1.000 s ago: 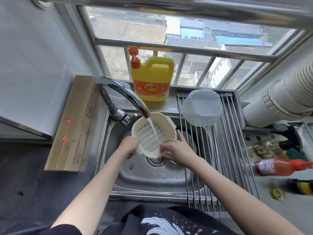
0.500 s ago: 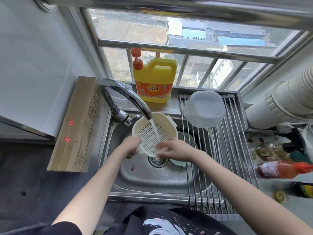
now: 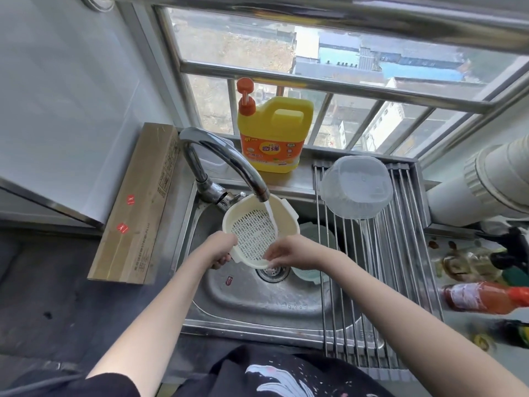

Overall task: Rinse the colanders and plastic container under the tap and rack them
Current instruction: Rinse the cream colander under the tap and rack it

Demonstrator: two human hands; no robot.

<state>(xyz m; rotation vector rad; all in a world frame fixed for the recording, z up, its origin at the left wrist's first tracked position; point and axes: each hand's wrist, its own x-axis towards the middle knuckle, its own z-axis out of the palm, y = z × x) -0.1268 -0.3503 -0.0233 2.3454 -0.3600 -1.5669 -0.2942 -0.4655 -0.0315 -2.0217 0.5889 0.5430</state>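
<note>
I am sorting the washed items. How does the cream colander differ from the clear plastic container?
The cream colander is opaque and perforated, held under the running tap; the clear plastic container is translucent, unperforated, and sits upside down on the drying rack. Both are plastic.

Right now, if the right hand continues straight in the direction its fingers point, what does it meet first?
The right hand points left across the cream colander, whose near rim it holds. Going on, it would probably meet the left hand at the opposite rim, though depth is unclear.
</note>
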